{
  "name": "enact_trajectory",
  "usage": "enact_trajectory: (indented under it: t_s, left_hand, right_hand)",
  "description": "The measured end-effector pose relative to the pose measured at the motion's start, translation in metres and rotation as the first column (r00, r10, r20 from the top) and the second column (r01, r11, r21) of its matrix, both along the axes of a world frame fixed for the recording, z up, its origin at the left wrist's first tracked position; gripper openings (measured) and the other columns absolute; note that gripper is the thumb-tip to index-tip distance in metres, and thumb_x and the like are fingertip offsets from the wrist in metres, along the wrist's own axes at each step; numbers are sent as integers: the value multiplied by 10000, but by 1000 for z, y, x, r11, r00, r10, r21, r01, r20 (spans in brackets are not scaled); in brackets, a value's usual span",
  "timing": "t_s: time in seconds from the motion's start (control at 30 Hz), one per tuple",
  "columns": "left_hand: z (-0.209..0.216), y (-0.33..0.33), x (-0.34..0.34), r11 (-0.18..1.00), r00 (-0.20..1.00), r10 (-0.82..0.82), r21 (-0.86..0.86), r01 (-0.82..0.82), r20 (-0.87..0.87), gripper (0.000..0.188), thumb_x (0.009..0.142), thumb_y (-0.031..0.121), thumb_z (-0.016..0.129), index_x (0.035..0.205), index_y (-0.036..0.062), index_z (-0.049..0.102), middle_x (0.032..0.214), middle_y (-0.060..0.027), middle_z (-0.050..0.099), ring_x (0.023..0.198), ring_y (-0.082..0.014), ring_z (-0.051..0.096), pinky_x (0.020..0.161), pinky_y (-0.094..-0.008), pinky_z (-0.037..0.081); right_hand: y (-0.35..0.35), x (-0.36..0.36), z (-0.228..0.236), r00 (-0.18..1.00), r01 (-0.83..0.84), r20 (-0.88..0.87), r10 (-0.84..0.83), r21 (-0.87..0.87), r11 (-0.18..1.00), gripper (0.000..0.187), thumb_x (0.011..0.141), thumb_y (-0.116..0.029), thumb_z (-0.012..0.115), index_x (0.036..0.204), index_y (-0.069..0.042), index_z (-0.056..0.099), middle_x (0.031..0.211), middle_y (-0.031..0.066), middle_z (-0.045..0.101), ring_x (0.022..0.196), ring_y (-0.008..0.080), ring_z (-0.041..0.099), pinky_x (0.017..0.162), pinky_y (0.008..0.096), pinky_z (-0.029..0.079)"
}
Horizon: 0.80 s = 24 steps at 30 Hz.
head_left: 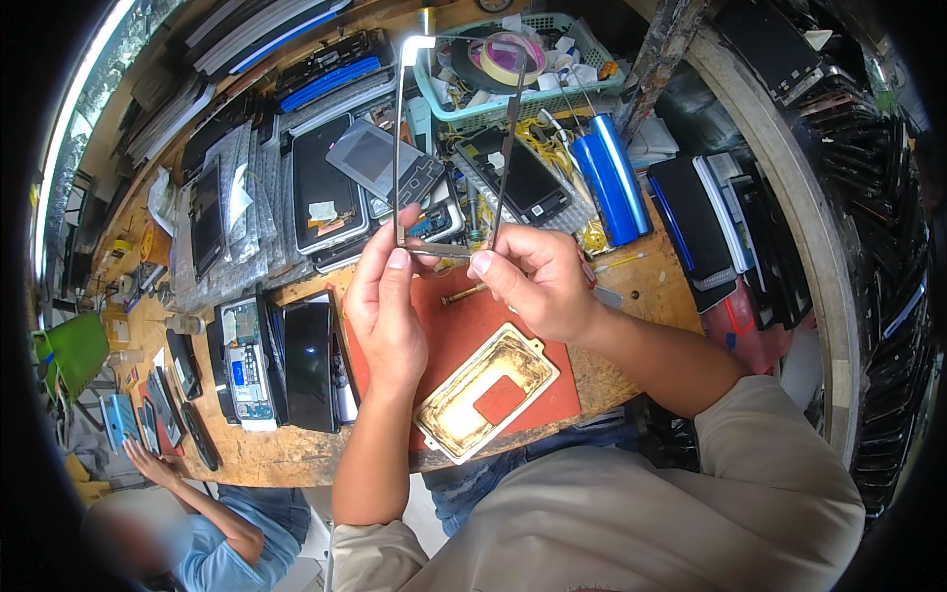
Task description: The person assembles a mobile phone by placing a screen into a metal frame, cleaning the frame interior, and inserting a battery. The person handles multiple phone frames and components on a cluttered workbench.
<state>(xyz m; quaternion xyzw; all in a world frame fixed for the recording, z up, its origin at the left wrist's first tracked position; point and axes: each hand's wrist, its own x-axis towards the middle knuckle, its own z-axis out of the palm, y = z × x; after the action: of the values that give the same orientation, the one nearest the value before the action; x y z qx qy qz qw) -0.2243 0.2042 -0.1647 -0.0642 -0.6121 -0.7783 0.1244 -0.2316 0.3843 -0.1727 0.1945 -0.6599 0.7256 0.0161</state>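
Both my hands hold up a thin rectangular metal frame (439, 252), like a phone's bezel, above a red mat (564, 400). My left hand (388, 314) pinches its near left corner between thumb and fingers. At the near right corner, my right hand (541, 281) grips with thumb and forefinger. The frame's long sides point away from me, and one far corner shines white. Below my hands lies a shallow gold-coloured metal tray (459, 395) with a pale rim and a rectangular cutout. A thin brass-coloured tool (462, 294) rests on the mat, partly behind my right hand.
Opened phones (314, 360) stand left of the mat. Beyond are stacked screens (326, 187), a green basket (449, 113) of tape and scraps, and a blue cylinder (612, 178). More panels (695, 222) lie right. At lower left, another person's hand (148, 462) touches the bench.
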Motion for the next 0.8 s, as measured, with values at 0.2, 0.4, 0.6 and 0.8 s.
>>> enact_trajectory:
  t_s: [0.2,0.4,0.6,0.8]
  left_hand:
    - [-1,-4,-2,1000,999,10,17,-9,-31,467,1156,312,388,1417,-44,540,979,-83,675,898,-122,611,839,-291,497]
    - [-4,-4,-5,997,996,77,-8,-77,-36,454,1160,378,369,1287,-12,565,970,-76,661,872,-124,592,833,-292,489]
    - [1,1,-2,1000,1000,15,22,-14,-20,151,1060,133,657,1146,18,612,1002,-52,701,846,-92,643,782,-248,533]
    - [14,-3,0,997,998,70,17,-70,-6,140,1078,139,620,1148,17,614,942,-49,696,768,-98,634,749,-253,527]
  right_hand:
    - [1,0,2,998,-4,65,6,-30,1000,248,1055,-177,645,870,-12,653,733,1,643,605,11,529,522,206,400]
    - [-2,3,6,997,41,62,-38,-50,998,253,1036,-139,658,820,-14,619,699,-27,588,632,14,487,538,231,391]
    - [-3,1,7,1000,4,2,-4,-8,1000,203,1033,-140,655,885,-1,649,723,-25,600,655,13,502,568,228,400]
    - [17,-15,6,999,-18,-39,20,62,998,344,1040,-296,533,990,14,672,770,17,609,669,53,513,596,239,418]
